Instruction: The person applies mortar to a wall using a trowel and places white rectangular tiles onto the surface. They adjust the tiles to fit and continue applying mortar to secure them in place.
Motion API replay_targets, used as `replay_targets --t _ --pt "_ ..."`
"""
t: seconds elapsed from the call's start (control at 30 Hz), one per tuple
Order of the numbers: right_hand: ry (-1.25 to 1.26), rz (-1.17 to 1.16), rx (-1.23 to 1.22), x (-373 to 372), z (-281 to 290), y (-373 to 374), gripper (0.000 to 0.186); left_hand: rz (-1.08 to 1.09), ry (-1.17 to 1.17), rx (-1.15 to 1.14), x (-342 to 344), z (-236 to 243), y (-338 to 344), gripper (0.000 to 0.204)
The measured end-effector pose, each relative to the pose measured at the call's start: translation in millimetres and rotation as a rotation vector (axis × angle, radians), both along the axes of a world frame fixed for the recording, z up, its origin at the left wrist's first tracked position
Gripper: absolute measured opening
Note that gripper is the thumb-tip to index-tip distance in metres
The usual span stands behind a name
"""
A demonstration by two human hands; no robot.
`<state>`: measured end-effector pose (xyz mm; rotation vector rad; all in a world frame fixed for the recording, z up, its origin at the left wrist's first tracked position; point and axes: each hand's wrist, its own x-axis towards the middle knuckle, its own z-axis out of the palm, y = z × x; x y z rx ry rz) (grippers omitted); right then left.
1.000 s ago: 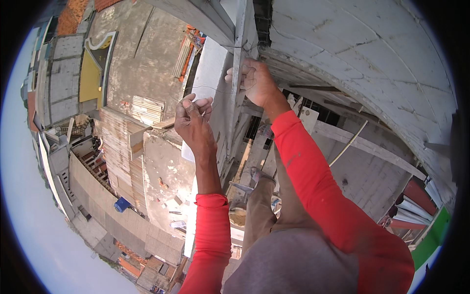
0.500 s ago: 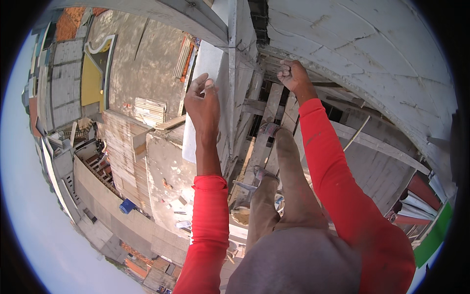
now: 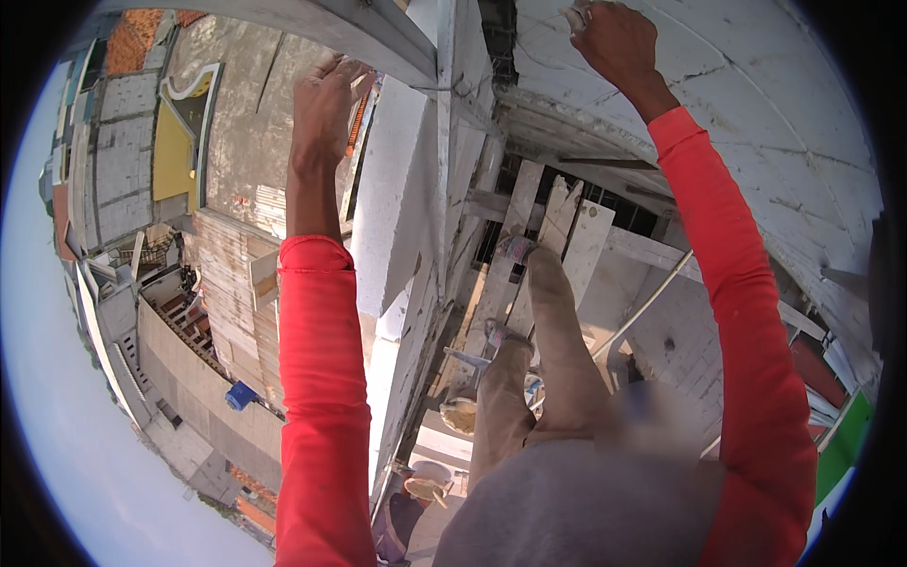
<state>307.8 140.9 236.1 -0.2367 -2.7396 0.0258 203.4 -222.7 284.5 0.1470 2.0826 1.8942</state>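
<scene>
My left hand [image 3: 329, 102] is raised over the beam-side edge, fingers apart and bent at the tips, beside a white board [image 3: 392, 189]. A grey beam [image 3: 387, 33] crosses just above it and meets an upright timber post [image 3: 449, 132], with a thin wire where they join. My right hand [image 3: 614, 42] is high at the right against the grey panel surface [image 3: 737, 104], fingers closed at the tips; what they hold is too small to make out. My legs and feet rest on narrow wooden planks [image 3: 520, 203] below.
Rooftops and a yellow wall [image 3: 170, 151] lie far below at the left, with a blue tank [image 3: 241, 395]. Buckets [image 3: 458, 416] stand lower down among the planks. A long pale pole [image 3: 642, 302] slants at the right.
My hands have parted from the post and wire: the left moved up and leftward, the right up and rightward onto the panel. More planks show below.
</scene>
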Motion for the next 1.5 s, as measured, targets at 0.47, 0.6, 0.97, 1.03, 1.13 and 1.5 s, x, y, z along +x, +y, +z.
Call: replay_targets --t 0.47,0.6,0.97,1.03,1.13,1.5 --pt "-0.426 0.430 -1.437 -103 19 -23 0.016 -0.262 -0.122 0.186 -68 -27 52 0.042" --pt "-0.701 0.275 -1.519 -32 -10 21 0.026 0.123 -0.127 0.288 -46 -20 38 0.024" --pt "-0.098 0.150 -2.228 -29 57 -15 0.048 0.268 -0.189 0.408 65 -1 12 0.029" --pt "-0.048 0.047 -2.228 -11 41 -35 0.049 0.302 -0.127 0.322 66 0 28 0.034" --pt "-0.225 -0.136 -2.232 32 -1 -56 0.054 0.340 0.057 0.245 51 1 33 0.040" --pt "-0.593 -0.578 -2.330 206 -89 -179 0.048 -0.033 0.206 -0.037 64 5 -1 0.048"
